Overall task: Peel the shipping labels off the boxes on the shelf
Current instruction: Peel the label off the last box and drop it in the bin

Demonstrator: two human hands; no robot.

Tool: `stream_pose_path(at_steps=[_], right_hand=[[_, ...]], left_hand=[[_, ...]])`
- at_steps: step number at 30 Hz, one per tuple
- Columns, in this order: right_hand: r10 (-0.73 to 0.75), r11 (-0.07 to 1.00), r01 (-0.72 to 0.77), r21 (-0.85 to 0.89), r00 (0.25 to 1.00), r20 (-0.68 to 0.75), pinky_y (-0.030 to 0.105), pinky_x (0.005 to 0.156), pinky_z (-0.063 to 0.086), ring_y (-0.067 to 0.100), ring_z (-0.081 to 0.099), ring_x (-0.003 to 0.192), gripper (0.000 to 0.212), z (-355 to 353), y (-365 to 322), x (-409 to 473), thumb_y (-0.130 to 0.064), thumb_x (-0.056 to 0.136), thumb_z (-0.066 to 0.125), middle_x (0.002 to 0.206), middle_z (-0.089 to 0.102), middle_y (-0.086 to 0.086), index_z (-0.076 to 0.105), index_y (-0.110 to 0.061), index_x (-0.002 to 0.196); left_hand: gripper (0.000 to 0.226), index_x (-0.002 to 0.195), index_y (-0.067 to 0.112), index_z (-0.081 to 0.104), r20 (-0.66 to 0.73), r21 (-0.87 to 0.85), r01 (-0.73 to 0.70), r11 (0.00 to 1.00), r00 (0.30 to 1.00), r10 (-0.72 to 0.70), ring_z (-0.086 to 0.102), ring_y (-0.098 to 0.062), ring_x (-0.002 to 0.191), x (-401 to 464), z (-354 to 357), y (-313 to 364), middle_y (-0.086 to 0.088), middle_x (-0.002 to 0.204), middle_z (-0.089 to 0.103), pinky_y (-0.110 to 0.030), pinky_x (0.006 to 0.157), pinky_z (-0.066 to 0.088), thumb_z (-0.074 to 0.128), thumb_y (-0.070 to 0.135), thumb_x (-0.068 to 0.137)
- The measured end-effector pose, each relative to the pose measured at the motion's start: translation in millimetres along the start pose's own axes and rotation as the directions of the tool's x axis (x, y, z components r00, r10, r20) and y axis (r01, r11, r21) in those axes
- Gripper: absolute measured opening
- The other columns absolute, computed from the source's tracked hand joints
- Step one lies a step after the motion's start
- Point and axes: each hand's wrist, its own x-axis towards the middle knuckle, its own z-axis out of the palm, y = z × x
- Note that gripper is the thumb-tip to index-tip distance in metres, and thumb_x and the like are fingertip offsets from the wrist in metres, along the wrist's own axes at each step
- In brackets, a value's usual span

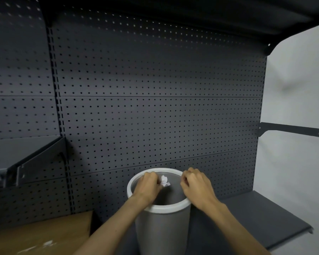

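Both your hands are over the bin (162,208) right now. Your left hand (148,184) has its fingers curled round a white wad (164,180) of crumpled paper (a peeled label, most likely), held just inside the white rim, above the bin's mouth. Your right hand (195,184) is loosely curled at the far right of the rim; it seems to hold nothing, though whether the fingertips touch the rim you can't tell from this angle.

To finish this step cleanly, keep the wad centred over the opening before you let go, since sticky label paper tends to cling to fingers. Spread the left fingers wide and, if it sticks, flick it off with the right thumb against the inner wall, not the rim. Steady the bin with the right hand so it doesn't shift on the shelf (256,214).

Nearer you on the left lies a brown box (44,234), its top showing a pale torn patch (46,243) where some label residue appears to remain; that one may want another pass. No other boxes are in view. Behind everything stands the dark pegboard (155,107), with a bare bracket (291,130) jutting out at the right.
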Motion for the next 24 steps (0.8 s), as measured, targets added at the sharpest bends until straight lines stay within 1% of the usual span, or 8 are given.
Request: stream_pose_path(at_steps=[2,6,9,11,15,18,21,24], right_hand=[[-0.001,1.000,0.001,0.000,1.000,0.003,0.032,0.078,0.046,0.021,0.055,0.088,0.019,1,1,1,-0.017,0.094,0.046,0.096,0.060,0.004,0.064,-0.010,0.095],[-0.007,1.000,0.007,0.019,1.000,-0.008,0.030,0.077,0.045,0.020,0.054,0.088,0.018,2,2,1,-0.017,0.094,0.048,0.098,0.061,0.003,0.064,-0.010,0.097],[-0.009,1.000,0.009,0.026,1.000,-0.007,0.030,0.077,0.045,0.020,0.055,0.089,0.018,4,3,1,-0.017,0.093,0.049,0.100,0.061,0.003,0.065,-0.011,0.099],[-0.010,1.000,0.010,0.029,1.000,0.000,0.030,0.078,0.045,0.020,0.055,0.089,0.018,5,4,2,-0.017,0.093,0.048,0.100,0.062,0.003,0.065,-0.011,0.099],[-0.014,0.999,0.014,0.042,1.000,0.004,0.029,0.081,0.045,0.018,0.054,0.090,0.018,7,6,1,-0.017,0.093,0.049,0.101,0.062,0.003,0.064,-0.012,0.099],[-0.015,0.999,0.015,0.042,1.000,0.006,0.029,0.081,0.045,0.017,0.054,0.089,0.017,8,7,0,-0.017,0.093,0.049,0.101,0.062,0.002,0.064,-0.012,0.099],[-0.010,0.999,0.010,0.051,1.000,0.010,0.030,0.080,0.046,0.017,0.054,0.088,0.017,9,8,0,-0.017,0.093,0.049,0.100,0.062,0.002,0.065,-0.012,0.098],[-0.014,0.998,0.013,0.056,1.000,0.012,0.029,0.079,0.047,0.016,0.054,0.086,0.017,10,6,1,-0.017,0.093,0.049,0.099,0.062,0.002,0.065,-0.012,0.098]], left_hand=[[0.046,0.058,0.015,0.047,0.000,-0.047,0.005,0.999,1.000,-0.005,0.056,-0.030,0.070,1,3,0,0.000,0.062,0.051,-0.034,0.056,0.040,0.066,0.046,0.087],[0.031,0.071,0.019,0.054,-0.008,-0.081,0.022,0.996,1.000,-0.023,0.061,-0.025,0.080,3,4,5,-0.002,0.082,0.064,-0.034,0.061,0.046,0.065,0.044,0.085],[0.024,0.078,0.019,0.067,0.013,-0.105,0.024,0.994,1.000,-0.023,0.062,-0.024,0.081,4,4,8,-0.001,0.081,0.066,-0.035,0.064,0.050,0.060,0.041,0.084],[0.019,0.078,0.021,0.071,0.028,-0.089,0.032,0.996,0.999,-0.029,0.062,-0.025,0.081,5,6,11,-0.001,0.079,0.065,-0.035,0.064,0.050,0.062,0.038,0.081],[0.031,0.062,0.012,0.061,0.018,-0.065,0.040,0.997,0.999,-0.039,0.056,-0.030,0.069,4,10,13,-0.006,0.064,0.060,-0.036,0.059,0.047,0.061,0.034,0.083],[0.023,0.071,0.015,0.069,0.010,-0.034,0.042,0.999,0.999,-0.041,0.061,-0.028,0.077,5,12,11,-0.007,0.075,0.066,-0.034,0.062,0.048,0.065,0.033,0.084],[0.017,0.077,0.017,0.064,-0.021,-0.050,0.058,0.997,0.998,-0.059,0.061,-0.025,0.082,5,11,11,-0.004,0.084,0.066,-0.034,0.066,0.048,0.066,0.033,0.083],[0.011,0.080,0.014,0.064,-0.008,-0.049,0.058,0.997,0.998,-0.058,0.062,-0.023,0.080,4,8,11,-0.004,0.083,0.067,-0.035,0.065,0.049,0.067,0.023,0.085]])
